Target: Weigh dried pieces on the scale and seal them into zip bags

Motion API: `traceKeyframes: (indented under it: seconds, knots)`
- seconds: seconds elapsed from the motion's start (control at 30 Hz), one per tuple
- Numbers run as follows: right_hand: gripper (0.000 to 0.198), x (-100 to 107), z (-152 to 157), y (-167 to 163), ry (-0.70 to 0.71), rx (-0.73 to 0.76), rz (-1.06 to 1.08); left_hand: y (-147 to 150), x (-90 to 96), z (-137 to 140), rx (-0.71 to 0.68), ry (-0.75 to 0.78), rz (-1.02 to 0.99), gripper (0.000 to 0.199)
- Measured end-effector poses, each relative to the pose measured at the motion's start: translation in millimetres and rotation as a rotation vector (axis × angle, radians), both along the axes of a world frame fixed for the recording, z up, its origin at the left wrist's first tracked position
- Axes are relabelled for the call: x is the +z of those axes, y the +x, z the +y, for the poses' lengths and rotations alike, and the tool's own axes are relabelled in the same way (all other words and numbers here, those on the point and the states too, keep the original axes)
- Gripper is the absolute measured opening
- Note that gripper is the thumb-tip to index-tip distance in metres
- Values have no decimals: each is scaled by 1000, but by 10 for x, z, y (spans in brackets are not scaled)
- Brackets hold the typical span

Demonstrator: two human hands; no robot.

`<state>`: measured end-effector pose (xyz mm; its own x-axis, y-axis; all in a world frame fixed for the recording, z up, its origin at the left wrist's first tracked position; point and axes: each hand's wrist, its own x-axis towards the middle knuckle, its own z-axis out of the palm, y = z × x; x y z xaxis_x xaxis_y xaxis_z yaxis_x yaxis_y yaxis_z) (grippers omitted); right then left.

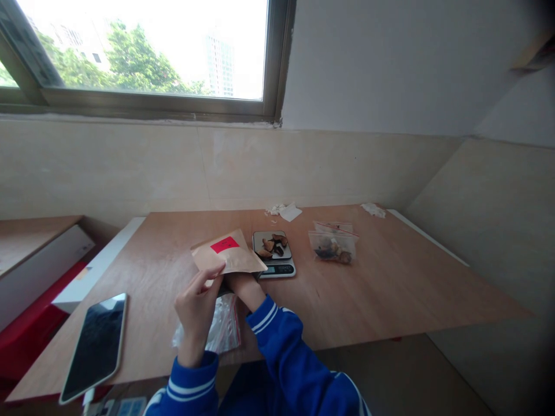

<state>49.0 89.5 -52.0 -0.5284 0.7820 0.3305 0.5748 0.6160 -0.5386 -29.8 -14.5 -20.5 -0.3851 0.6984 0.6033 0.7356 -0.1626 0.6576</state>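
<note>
Fingers of the left hand [197,306] pinch the near edge of a brown paper envelope [228,254], held just above the desk [390,283].
The left fingers [212,273] are closed on the envelope's lower edge; the right hand [243,284] goes under it, so I cannot tell whether its fingers are gripping or loose. Just below the fingers lies a stack of clear zip bags [221,329], and just beyond them a small scale [274,254] carries dried brown pieces [272,244]. The envelope's far corner hangs close over the scale, so a tilt could likely brush the pieces off or disturb the reading. Farther right sits a filled zip bag [333,247]; well left, a phone [96,344] overhangs the desk edge and a sleeve nudge might tip it.
</note>
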Motion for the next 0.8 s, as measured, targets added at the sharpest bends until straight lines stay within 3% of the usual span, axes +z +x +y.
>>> traceKeyframes:
  seconds: [0.1, 0.27, 0.43, 0.8]
  knots:
    - [34, 136, -129, 117, -81, 29, -76, 0, -4, 8, 7, -15, -11, 16]
    - [42, 342, -454, 338, 13, 6, -58, -14, 31, 8, -4, -19, -19, 17]
    - [41, 456, -721, 522, -34, -60, -75, -15, 47, 14, -17, -15, -8, 18]
    - [34, 246, -854, 770, -117, -2, 351, 13, 17, 67, -25, -29, 25, 17]
